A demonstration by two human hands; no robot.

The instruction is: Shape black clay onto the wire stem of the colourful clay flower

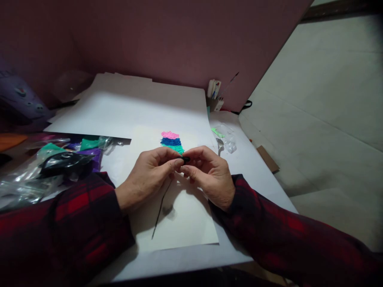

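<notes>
Between the fingertips of both hands is a small black lump (184, 160) that looks like modelling clay. My left hand (146, 173) pinches its left end, and my right hand (211, 171) pinches the right end. Below my left fingers, a thin dark strand or stick (160, 207) slants down over a cream paper sheet (191, 227); its upper end is hidden by the hand. Just beyond my fingertips, the sheet bears textured bands of pink (170, 135), blue (171, 142) and teal (172, 148), the teal partly covered by my hands.
Plastic bags with black, purple and green material (67, 163) lie at the left. Large white sheets (143, 103) cover the back. A holder with pens (214, 95), clear plastic (229, 139) and a metal utensil head (220, 142) are at the right.
</notes>
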